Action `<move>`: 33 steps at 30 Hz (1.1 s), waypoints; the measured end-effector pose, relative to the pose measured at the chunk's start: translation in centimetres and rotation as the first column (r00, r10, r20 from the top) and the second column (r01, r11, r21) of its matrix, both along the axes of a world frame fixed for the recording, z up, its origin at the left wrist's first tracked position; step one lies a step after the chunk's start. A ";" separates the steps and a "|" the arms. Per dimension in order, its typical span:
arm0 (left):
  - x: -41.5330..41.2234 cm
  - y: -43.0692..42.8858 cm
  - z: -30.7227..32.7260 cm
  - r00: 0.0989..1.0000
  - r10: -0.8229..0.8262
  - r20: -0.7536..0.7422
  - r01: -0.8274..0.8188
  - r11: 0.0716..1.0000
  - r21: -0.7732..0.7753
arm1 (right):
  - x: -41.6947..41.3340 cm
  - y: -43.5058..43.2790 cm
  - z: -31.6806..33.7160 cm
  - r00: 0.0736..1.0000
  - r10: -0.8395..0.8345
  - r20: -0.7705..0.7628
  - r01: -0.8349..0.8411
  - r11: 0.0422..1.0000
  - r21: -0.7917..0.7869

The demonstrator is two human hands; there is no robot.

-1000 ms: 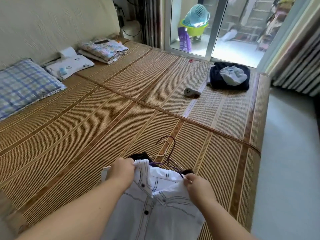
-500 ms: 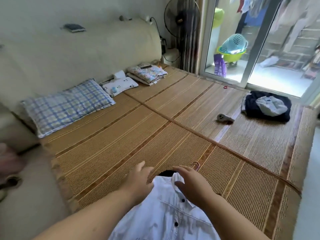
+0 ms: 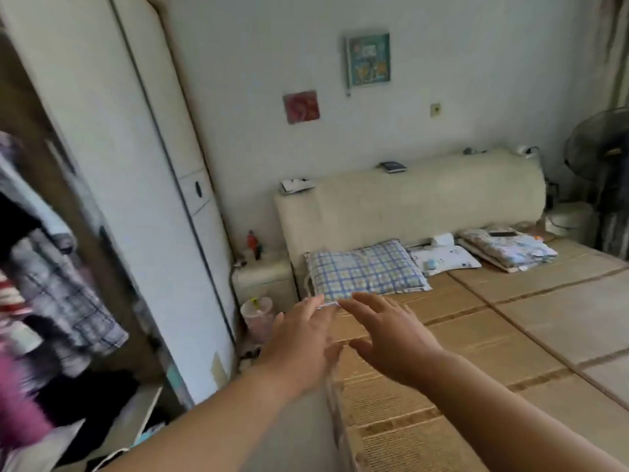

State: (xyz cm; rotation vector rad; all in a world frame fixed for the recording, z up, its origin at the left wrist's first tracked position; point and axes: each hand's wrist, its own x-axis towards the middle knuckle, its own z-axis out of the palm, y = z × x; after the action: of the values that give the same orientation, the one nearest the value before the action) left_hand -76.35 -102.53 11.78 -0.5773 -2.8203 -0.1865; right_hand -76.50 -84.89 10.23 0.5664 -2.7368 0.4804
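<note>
Woven straw mat [image 3: 510,335] fills the right half of the frame. White wardrobe door [image 3: 136,199] takes the upper left, with hanging clothes [image 3: 61,301] blurred at the left edge. Cream padded headboard [image 3: 425,206] sits right of centre, above the mat. Checked pillow [image 3: 367,270], blue and white, lies flat on the mat against the headboard at centre frame. Its near corner shows just behind the fingertips; touching or not, can't tell. Left hand [image 3: 299,345] and right hand [image 3: 391,338] are stretched out side by side at centre, fingers straight and spread, nothing held. Judgement: this is a two-handed reach with the pillow as nearest target, grasp not yet made. To do it well, keep both hands level, bring them to the pillow's near edge one at each side of the corner, then close thumbs over and fingers under so it lifts flat. Don't drag it, or the mat's weave may catch the fabric.
</note>
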 end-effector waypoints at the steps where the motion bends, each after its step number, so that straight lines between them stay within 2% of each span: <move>1: 0.5 -2.9 1.0 0.998 0.052 -0.029 -0.052 0.999 -0.002 | -0.4 -2.6 1.0 0.999 0.040 -0.012 -0.039 0.999 0.003; 8: 5.7 -20.4 6.4 0.919 0.341 -0.199 -0.344 0.939 0.020 | -1.0 -21.5 5.8 0.946 0.283 -0.156 -0.288 0.958 -0.009; 17: 12.0 -32.9 12.4 0.684 0.568 -0.457 -0.614 0.787 0.059 | 0.4 -38.2 12.7 0.777 0.545 -0.314 -0.578 0.816 -0.015; 22: 13.2 -35.6 17.9 0.462 0.626 -0.628 -0.753 0.651 0.095 | 0.0 -44.2 17.8 0.654 0.630 -0.418 -0.714 0.697 -0.066; 27: 12.2 -38.5 22.5 0.264 0.676 -0.687 -0.834 0.518 0.189 | -2.3 -49.6 22.4 0.501 0.704 -0.504 -0.837 0.543 -0.073; 31: 11.4 -40.9 26.0 0.067 0.673 -0.737 -0.858 0.416 0.302 | -4.8 -53.6 25.7 0.386 0.751 -0.536 -0.911 0.403 -0.090; 33: 11.0 -42.0 28.0 -0.004 0.689 -0.725 -0.852 0.377 0.363 | -6.1 -55.6 27.2 0.345 0.763 -0.547 -0.927 0.367 -0.072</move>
State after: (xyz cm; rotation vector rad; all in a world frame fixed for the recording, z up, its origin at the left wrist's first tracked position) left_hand -65.40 -144.57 39.80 0.8429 -1.7516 0.4827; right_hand -82.61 -140.54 37.40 1.7998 -1.5889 0.9442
